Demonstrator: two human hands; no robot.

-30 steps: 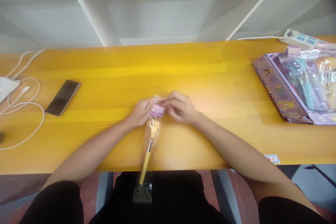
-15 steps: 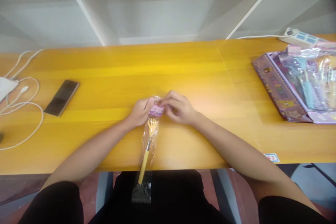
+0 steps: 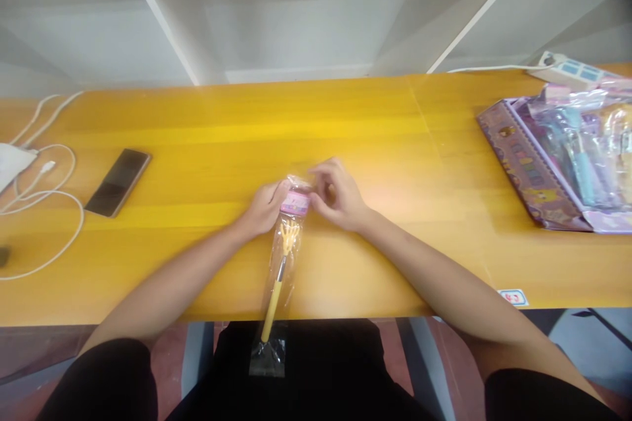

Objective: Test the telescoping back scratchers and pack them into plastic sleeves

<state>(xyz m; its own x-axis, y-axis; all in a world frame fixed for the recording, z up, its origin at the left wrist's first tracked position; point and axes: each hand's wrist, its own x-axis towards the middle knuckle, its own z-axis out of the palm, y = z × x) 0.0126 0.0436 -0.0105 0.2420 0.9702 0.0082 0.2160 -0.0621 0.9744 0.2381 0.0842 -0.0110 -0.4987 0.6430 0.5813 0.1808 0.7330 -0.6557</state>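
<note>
A yellow hand-shaped back scratcher (image 3: 272,306) with a silver shaft lies inside a clear plastic bag (image 3: 267,363). Its lower end reaches past the table edge, over my lap. A pink card label (image 3: 295,203) sits near the bag's top end. My left hand (image 3: 268,208) is closed on the bag's left side by that label, thumb on top. On the other side, my right hand (image 3: 340,197) has its thumb near the label's right edge. Its curled fingers are slightly blurred and stand apart from the thumb, with nothing visible held.
A dark phone (image 3: 118,182) lies to the left, beside looped white cables (image 3: 74,237). To the right, a purple box (image 3: 536,174) holds several bagged items. Behind it is a white power strip (image 3: 567,70). A small sticker (image 3: 513,297) marks the front edge; white shelving (image 3: 306,20) rises behind.
My right hand's fingers have lifted off the bag's top and spread away from the thumb. My left hand keeps its hold, and the bag has shifted very slightly.
</note>
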